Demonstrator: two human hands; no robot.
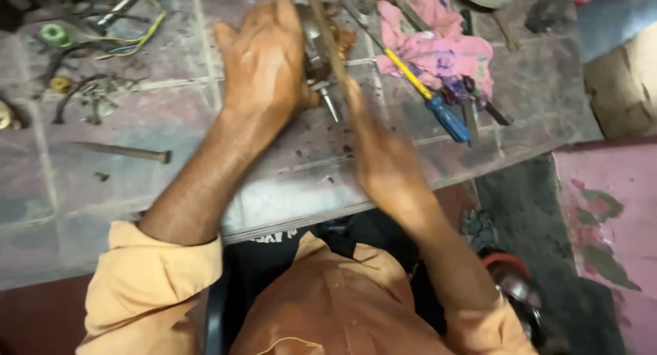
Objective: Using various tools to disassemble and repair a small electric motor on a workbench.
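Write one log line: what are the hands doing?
left hand: pressing grey metal part | right hand: gripping thin brown wooden stick | surface: tiled bench

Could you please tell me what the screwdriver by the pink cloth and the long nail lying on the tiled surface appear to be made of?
The screwdriver seems to have a glossy blue and yellow plastic handle, judging by its bright uniform colour; its tip is hidden. The long nail looks like dull grey-brown metal, perhaps rusted steel, given its matte surface. The pink cloth looks like soft, stained fabric.
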